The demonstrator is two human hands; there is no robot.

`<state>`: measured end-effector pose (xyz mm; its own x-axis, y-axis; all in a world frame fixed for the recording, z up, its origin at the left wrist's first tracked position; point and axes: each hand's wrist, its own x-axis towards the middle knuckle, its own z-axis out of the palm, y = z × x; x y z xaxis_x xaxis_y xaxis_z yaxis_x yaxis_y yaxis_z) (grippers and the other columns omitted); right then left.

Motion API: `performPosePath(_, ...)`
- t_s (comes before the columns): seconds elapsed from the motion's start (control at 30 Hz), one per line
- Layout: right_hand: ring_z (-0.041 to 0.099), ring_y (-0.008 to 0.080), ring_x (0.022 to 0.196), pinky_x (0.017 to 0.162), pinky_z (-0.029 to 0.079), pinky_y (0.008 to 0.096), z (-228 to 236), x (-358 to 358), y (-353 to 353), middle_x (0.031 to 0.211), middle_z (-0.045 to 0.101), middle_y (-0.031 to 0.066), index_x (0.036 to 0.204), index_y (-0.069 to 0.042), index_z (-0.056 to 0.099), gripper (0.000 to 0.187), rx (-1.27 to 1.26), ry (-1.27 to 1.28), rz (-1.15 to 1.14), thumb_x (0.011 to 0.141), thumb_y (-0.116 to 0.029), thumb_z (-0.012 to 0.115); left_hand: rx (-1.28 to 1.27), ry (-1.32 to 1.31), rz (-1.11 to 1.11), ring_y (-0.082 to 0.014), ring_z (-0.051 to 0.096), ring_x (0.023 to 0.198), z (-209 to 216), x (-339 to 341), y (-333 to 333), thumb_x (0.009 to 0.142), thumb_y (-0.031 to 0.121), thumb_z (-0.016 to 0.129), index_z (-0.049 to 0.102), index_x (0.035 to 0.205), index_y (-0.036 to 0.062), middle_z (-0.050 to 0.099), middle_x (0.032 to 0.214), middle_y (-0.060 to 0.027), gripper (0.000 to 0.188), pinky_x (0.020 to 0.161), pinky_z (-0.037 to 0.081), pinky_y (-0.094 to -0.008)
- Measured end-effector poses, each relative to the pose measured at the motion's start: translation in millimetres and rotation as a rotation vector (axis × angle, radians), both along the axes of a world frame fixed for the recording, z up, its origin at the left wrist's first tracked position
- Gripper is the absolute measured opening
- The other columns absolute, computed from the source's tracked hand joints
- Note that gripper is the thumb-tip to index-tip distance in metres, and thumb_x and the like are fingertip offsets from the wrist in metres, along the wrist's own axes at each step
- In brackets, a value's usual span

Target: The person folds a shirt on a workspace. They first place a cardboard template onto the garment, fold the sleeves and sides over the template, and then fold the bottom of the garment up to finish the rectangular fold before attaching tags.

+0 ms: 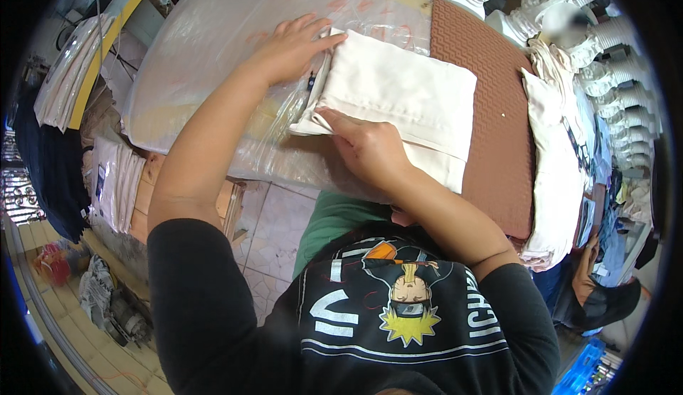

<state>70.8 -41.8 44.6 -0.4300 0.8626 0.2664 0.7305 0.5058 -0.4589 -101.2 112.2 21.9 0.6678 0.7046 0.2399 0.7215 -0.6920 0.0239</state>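
A folded cream garment [398, 85] lies partly on the plastic-covered table top [192, 75] and partly on a brown textured mat [491, 132]. It has a smooth upper panel and a layered strip along its near side. At its far left corner, my left hand [295, 48] rests with fingers spread, the thumb side touching the cloth's edge. My right hand [373, 149] is closed at the near left corner, index finger on the fabric edge and the other fingers curled. A small dark label [311, 80] shows on the garment's left edge. My right thumb is mostly hidden.
Several cream garments [551, 160] are heaped along the mat's right side, before a row of white ornate balusters [626, 89]. Plastic-wrapped folded clothes [114, 188] stand at the left, by a yellow-edged shelf [117, 21]. Another person [597, 299] is at the lower right.
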Motion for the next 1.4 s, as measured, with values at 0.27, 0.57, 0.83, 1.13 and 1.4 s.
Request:
performPosePath(0.27, 0.061, 0.0333, 0.061, 0.056, 0.049, 0.0364, 31, 21, -4, 0.075, 0.063, 0.0184, 0.107, -0.010, 0.066, 0.025, -0.233, 0.364, -0.027, 0.083, -0.013, 0.062, 0.074, -0.052, -0.244, -0.0284, 0.033, 0.131, -6, -6, 3, 0.078, 0.010, 0.063, 0.052, 0.127, 0.0307, 0.040, 0.140, -0.0024, 0.055, 0.105, 0.030, -0.0460)
performPosePath(0.57, 0.060, 0.0108, 0.069, 0.066, 0.049, 0.0263, 41, 50, -19, 0.079, 0.069, 0.0091, 0.108, -0.003, 0.065, 0.023, -0.375, 0.628, -0.015, 0.088, -0.014, 0.060, 0.131, -0.200, -0.260, -0.0217, 0.053, 0.114, -9, -10, -11, 0.075, 0.009, 0.064, 0.062, 0.110, 0.0193, 0.060, 0.118, -0.0003, 0.036, 0.097, 0.041, -0.0448)
performPosePath(0.83, 0.058, 0.0057, 0.073, 0.064, 0.047, 0.0215, 78, 96, -11, 0.084, 0.065, 0.0013, 0.106, -0.003, 0.066, 0.025, -0.586, 1.035, -0.055, 0.090, -0.020, 0.061, 0.070, -0.222, -0.269, -0.0255, 0.060, 0.101, 50, -6, -30, 0.077, 0.004, 0.062, 0.062, 0.107, 0.0118, 0.063, 0.113, -0.0049, 0.031, 0.086, 0.049, -0.0343)
performPosePath(1.13, 0.059, 0.0076, 0.078, 0.069, 0.049, 0.0238, 67, 106, -16, 0.089, 0.065, 0.0023, 0.105, -0.001, 0.066, 0.025, -0.607, 0.948, -0.072, 0.089, -0.020, 0.062, -0.017, -0.004, -0.252, -0.0270, 0.048, 0.119, 38, -14, -70, 0.074, 0.004, 0.058, 0.051, 0.118, 0.0110, 0.056, 0.120, -0.0074, 0.045, 0.104, 0.033, -0.0419)
performPosePath(1.4, 0.057, 0.0059, 0.076, 0.069, 0.047, 0.0216, 54, 100, -30, 0.087, 0.066, 0.0008, 0.108, -0.002, 0.066, 0.026, -0.591, 0.922, 0.008, 0.090, -0.019, 0.061, 0.065, -0.069, -0.290, -0.0261, 0.042, 0.126, 13, -17, -73, 0.070, 0.000, 0.061, 0.042, 0.125, 0.0139, 0.047, 0.134, -0.0026, 0.060, 0.107, 0.029, -0.0473)
